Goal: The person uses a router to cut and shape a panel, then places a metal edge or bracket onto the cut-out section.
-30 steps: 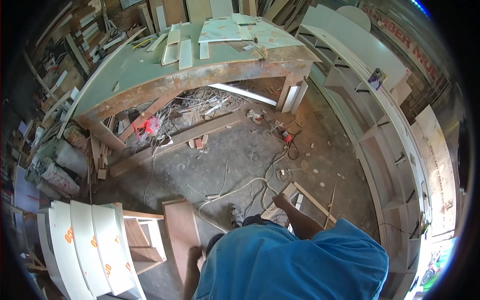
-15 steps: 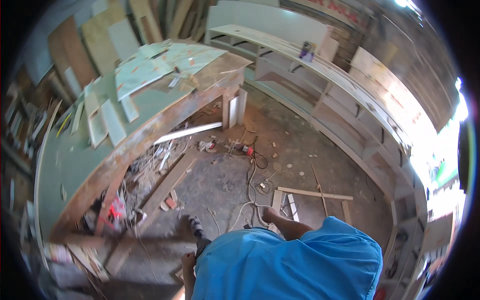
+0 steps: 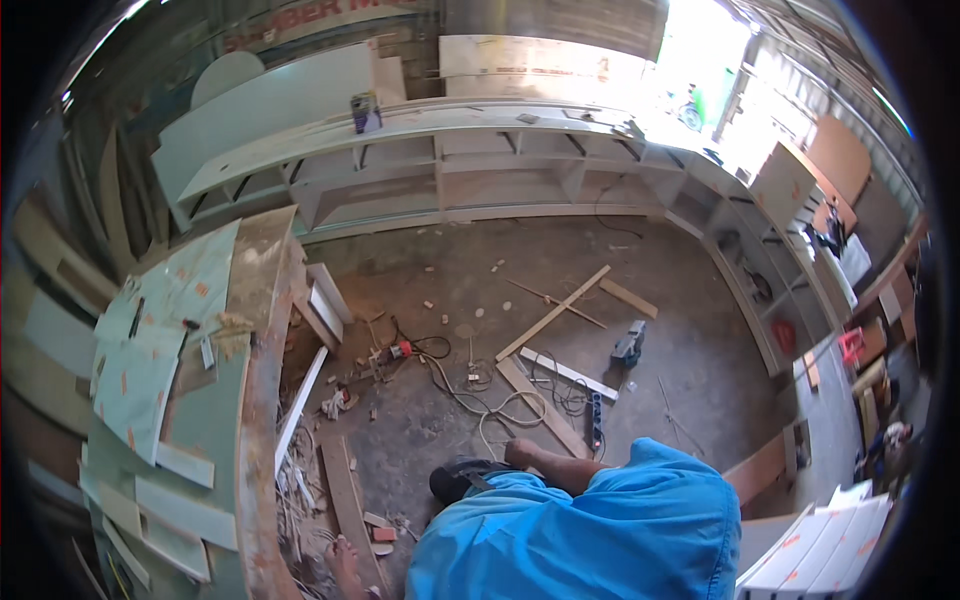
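Note:
My right hand (image 3: 520, 453) reaches out from the blue sleeve in front of my body, its fingers curled in. Nothing shows in it. Beyond it on the floor lie a looped pale cord (image 3: 518, 405) and a wooden board (image 3: 540, 405). At the lower left my left hand (image 3: 346, 562) hangs low with its fingers somewhat apart and nothing in them. It appears over the floor beside a long wooden plank (image 3: 345, 495). A dark rounded shape (image 3: 465, 480) in front of my shirt is hard to make out.
A workbench (image 3: 265, 360) with cut sheets and strips stands on the left. Long white shelving (image 3: 370, 205) curves along the far side and right. On the floor lie a power tool (image 3: 629, 343), a power strip (image 3: 597, 420), a white strip (image 3: 570, 374) and wood pieces. White panels (image 3: 815, 550) lie lower right.
My view has turned to the right, so the workbench now sits farther left and the right-hand shelving shows more. My left hand has gone from curled to looser fingers.

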A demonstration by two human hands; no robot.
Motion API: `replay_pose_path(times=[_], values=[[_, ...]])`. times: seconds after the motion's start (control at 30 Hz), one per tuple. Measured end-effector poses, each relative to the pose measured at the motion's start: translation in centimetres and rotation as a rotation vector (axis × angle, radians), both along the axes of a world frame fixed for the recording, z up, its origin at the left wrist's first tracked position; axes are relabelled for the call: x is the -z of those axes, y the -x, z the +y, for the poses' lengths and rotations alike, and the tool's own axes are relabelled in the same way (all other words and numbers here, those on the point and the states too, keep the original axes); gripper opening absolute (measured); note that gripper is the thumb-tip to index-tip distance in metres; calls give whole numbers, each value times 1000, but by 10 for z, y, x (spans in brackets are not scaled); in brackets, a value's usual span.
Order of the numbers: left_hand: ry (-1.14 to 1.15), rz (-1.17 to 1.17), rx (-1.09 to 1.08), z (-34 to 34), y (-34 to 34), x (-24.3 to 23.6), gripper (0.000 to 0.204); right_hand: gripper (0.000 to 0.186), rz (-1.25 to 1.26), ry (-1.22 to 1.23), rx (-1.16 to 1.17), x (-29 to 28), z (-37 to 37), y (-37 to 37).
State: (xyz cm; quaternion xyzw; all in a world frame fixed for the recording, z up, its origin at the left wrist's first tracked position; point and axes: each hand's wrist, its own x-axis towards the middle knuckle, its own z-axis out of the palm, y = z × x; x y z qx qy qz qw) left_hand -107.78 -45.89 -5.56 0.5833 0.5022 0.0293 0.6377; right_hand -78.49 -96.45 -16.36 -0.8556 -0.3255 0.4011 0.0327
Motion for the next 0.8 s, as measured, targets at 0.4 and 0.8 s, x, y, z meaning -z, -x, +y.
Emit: replay_pose_path(times=[0.4, 0.8], values=[[107, -99, 175, 101, -149, 3, 38, 27, 267, 107, 1123, -23, 61, -4], [-132, -156, -184, 245, -301, -116, 26, 13, 600, -656, 1251, -9, 252, -211]])
